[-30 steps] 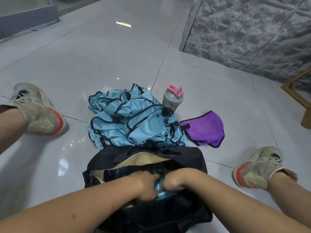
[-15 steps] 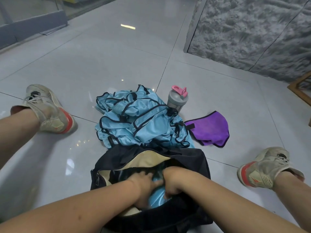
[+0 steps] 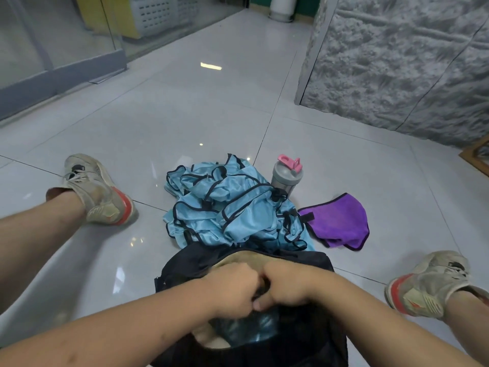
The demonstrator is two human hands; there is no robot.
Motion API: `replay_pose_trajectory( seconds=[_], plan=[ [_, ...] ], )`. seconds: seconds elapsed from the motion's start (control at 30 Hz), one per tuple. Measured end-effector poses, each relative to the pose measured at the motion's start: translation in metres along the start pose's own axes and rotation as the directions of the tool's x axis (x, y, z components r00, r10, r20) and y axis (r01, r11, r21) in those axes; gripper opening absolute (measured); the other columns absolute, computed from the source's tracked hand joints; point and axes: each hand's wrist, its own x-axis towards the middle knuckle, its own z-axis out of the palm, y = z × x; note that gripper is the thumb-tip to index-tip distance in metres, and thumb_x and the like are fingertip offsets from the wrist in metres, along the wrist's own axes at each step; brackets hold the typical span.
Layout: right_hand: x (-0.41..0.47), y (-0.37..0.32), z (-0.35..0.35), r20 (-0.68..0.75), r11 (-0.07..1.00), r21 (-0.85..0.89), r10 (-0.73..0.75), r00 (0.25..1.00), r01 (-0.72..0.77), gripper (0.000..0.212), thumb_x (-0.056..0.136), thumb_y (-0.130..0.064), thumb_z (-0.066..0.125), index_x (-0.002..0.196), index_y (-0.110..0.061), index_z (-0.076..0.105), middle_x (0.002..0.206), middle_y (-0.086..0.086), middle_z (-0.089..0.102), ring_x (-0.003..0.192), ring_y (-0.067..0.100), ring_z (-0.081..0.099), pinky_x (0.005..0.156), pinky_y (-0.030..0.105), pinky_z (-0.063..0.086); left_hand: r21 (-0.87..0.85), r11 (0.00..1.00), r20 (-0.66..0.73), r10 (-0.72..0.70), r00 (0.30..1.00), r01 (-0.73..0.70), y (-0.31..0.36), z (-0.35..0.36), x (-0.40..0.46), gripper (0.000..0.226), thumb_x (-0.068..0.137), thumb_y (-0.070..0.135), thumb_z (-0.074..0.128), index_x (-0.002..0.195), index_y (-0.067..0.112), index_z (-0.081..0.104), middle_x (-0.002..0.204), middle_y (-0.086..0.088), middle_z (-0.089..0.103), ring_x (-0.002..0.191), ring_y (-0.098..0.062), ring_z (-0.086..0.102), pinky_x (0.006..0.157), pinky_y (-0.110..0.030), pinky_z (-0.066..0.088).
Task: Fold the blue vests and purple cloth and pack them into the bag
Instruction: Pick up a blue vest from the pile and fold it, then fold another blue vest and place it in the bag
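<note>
A black bag (image 3: pixel 185 268) with tan lining lies open on the floor between my legs. A folded blue vest (image 3: pixel 254 329) sits inside its mouth. My left hand (image 3: pixel 232 287) and my right hand (image 3: pixel 285 284) are side by side over the opening, knuckles touching, fingers curled down onto the vest's top edge; the fingertips are hidden. Just beyond the bag lies a heap of several blue vests with black trim (image 3: pixel 232 207). The purple cloth (image 3: pixel 341 221) lies crumpled on the tiles to the right of the heap.
A grey shaker bottle with a pink lid (image 3: pixel 287 176) stands behind the heap. My shoes rest on the floor at left (image 3: pixel 100 192) and right (image 3: pixel 428 282). A textured grey wall (image 3: pixel 397 62) rises at back right, glass panels (image 3: pixel 53 49) at back left.
My hands have risen from pressing flat on the vest in the bag and now curl together above it. The view has tilted up, showing more floor.
</note>
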Motion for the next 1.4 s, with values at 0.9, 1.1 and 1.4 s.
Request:
replay_pose_trajectory(
  seconds=[0.9,1.1,1.4],
  plan=[
    [0.120,0.052,-0.086,-0.492,0.978,0.204,0.067,0.868,0.040,0.103,0.073,-0.031,0.084,0.159,-0.048,0.030,0.167,0.008,0.015,0.156,0.030,0.017,0.126,0.040,0.024,-0.596,0.766,-0.325,-0.504,0.800,0.241,-0.090,-0.112,0.081,0.009,0.093,0.022,0.077,0.102,0.022,0.075,0.098,0.003,0.073,0.089,-0.015,0.067,0.080,-0.026,0.051],
    [0.124,0.046,-0.102,-0.692,0.992,0.106,0.023,0.722,0.069,0.037,0.078,-0.005,0.059,0.106,-0.023,0.077,0.118,0.005,0.071,0.115,0.031,0.065,0.098,0.041,0.054,-0.690,0.718,-0.333,-0.432,0.838,0.096,-0.096,-0.130,0.073,0.013,0.090,0.040,0.078,0.093,0.029,0.071,0.089,0.000,0.076,0.066,-0.014,0.065,0.064,-0.025,0.048],
    [0.087,0.055,-0.138,-0.755,0.871,0.430,0.203,0.623,0.237,0.031,0.092,-0.001,0.051,0.081,-0.018,0.075,0.086,0.012,0.076,0.086,0.032,0.072,0.078,0.042,0.058,-0.611,0.748,-0.135,-0.422,0.897,0.260,-0.091,-0.106,0.066,0.059,0.090,0.027,0.081,0.144,0.021,0.059,0.135,-0.006,0.066,0.118,-0.024,0.066,0.101,-0.035,0.052]
  ],
)
